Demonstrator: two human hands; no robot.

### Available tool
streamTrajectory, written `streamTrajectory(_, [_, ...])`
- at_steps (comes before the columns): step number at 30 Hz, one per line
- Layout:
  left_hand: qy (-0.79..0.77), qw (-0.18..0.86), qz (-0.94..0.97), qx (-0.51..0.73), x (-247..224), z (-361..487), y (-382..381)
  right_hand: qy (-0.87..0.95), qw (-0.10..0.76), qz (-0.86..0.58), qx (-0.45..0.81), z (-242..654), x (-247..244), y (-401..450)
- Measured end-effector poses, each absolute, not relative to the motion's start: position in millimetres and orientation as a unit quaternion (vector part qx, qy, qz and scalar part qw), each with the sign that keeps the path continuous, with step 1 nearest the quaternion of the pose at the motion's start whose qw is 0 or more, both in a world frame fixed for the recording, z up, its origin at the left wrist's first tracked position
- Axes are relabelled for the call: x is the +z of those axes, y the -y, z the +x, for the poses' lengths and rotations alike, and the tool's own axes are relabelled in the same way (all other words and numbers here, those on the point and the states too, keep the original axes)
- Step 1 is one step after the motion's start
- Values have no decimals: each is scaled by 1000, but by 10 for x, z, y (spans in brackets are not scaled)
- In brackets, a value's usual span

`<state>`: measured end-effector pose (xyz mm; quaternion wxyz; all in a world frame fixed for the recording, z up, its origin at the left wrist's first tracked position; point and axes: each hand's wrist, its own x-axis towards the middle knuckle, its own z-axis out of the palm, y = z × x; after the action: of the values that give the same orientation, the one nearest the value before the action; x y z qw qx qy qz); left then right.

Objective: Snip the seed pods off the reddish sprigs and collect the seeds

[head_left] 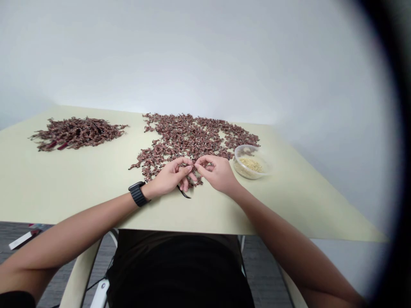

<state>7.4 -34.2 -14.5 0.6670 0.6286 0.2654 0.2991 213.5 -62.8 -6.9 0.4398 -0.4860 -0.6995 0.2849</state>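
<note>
Close together over the near edge of a spread of small, shiny brown twisted pieces (189,137), both hands meet fingertip to fingertip. My left hand (168,176), with a black watch on its wrist, pinches with thumb and forefinger; its other fingers curl below. My right hand (218,173) pinches at the same spot. Between the fingertips is a tiny dark brown piece, mostly hidden, whose exact kind I cannot make out. A thin black curved strip (184,193) sticks out beneath my left hand; whether the hand holds it is unclear.
A round clear plastic tub (248,174) with small yellowish bits inside stands right of my right hand. At the left lies a denser heap of similar brown pieces (81,132), with dark red bits at its front. The pale yellow table (205,216) meets a white wall.
</note>
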Motion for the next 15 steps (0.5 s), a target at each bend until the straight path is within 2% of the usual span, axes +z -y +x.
streamTrajectory(11, [-263, 664, 633, 299, -162, 76, 339, 760, 409, -487, 133, 2127, 16, 660])
streamTrajectory(15, [-266, 662, 633, 300, -162, 74, 347, 763, 408, -484, 127, 2125, 5, 664])
